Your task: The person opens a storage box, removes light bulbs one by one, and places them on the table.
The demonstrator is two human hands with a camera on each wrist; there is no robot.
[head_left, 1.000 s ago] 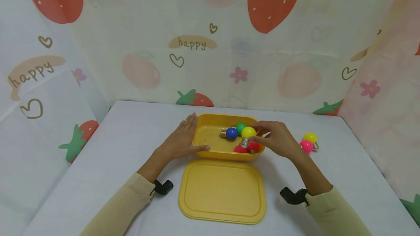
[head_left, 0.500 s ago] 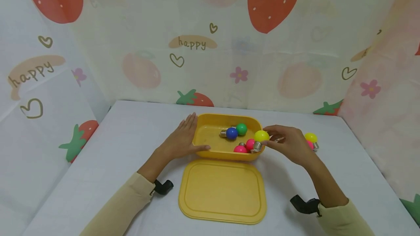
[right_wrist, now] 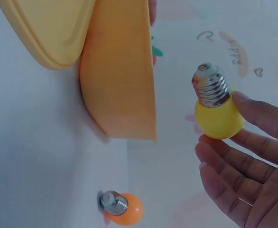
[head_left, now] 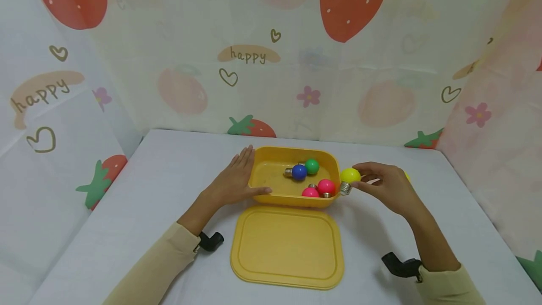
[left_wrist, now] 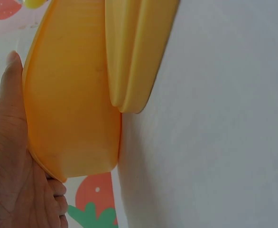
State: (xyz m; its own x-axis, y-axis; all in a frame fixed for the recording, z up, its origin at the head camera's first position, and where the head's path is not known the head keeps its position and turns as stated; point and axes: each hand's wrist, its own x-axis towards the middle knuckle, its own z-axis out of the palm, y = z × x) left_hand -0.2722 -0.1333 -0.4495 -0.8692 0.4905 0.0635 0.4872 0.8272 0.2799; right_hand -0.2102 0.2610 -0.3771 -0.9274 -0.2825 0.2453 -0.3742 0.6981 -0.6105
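In the head view my right hand (head_left: pixel 387 186) pinches a yellow light bulb (head_left: pixel 350 175) just beyond the right end of a yellow plastic box (head_left: pixel 267 173). The right wrist view shows its metal screw base (right_wrist: pixel 212 88) pointing up, with thumb and fingertips on the yellow globe. Flat against the box's left end lies my left hand (head_left: pixel 233 180), fingers straight and thumb along the front rim. Inside the box are a blue bulb (head_left: pixel 299 172), a green bulb (head_left: pixel 312 166) and two pink bulbs (head_left: pixel 326 186).
A yellow lid (head_left: pixel 288 247) lies flat in front of the box on the white table (head_left: pixel 169 164). In the right wrist view an orange bulb (right_wrist: pixel 129 209) lies beyond the box. Another yellow bulb (head_left: pixel 408 176) peeks out behind my right hand. Printed cloth (head_left: pixel 190 22) stands behind.
My right hand has lifted the yellow bulb out of the box and carried it right, past the rim. It now hides most of the bulbs at the right. The left hand stays put.
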